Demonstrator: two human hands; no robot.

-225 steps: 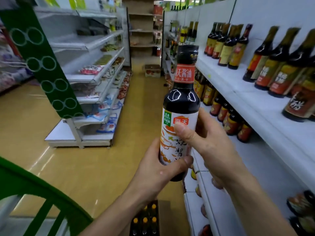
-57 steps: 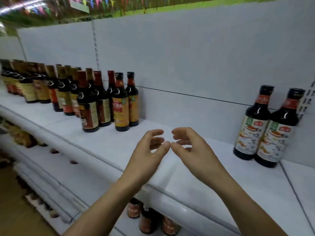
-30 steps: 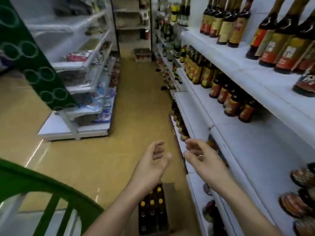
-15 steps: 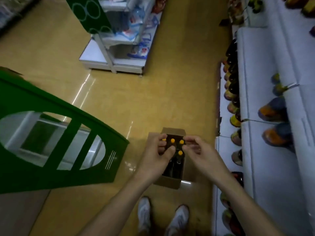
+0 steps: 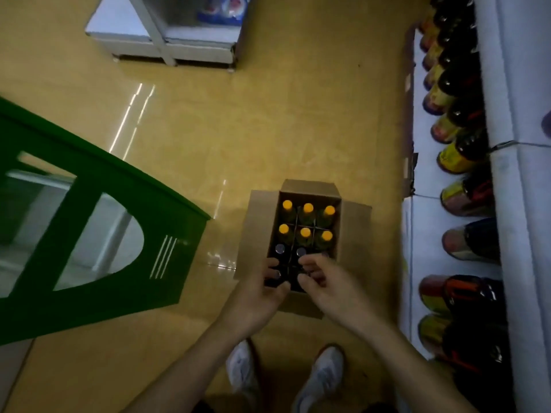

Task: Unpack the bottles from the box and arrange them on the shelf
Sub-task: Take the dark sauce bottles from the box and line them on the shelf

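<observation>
Green panel: at far left I see a green cut-out panel [image 5: 89, 234] standing on the glossy yellow floor [image 5: 268, 114], well apart from the work.
Box: an open brown cardboard box [image 5: 256, 234] sits on the floor just ahead of the white shoes [image 5: 243, 374], flaps folded outward.
Left hand: the left hand [image 5: 259, 299] hangs over the box's near-left corner with its fingers curled beside a dark cap. I cannot tell whether they pinch it.
Bottles: six yellow-capped bottles [image 5: 307, 208] fill the two far rows, and dark-capped bottles [image 5: 280, 248] fill the near rows. All stand upright, so the long axis points straight up at me.
Right hand: the right hand [image 5: 331, 290] is over the near-right cells, fingers bent downward. I cannot tell whether it has a grip.
Key relation: the dark-capped bottles lie directly under both hands, about equally near to each. I judge a straight vertical lift will clear the dividers.
Shelf: the white store shelf [image 5: 512, 204] runs along the right edge above rows of dark labelled bottles [image 5: 465, 150], so the carry goes up and to the right.
</observation>
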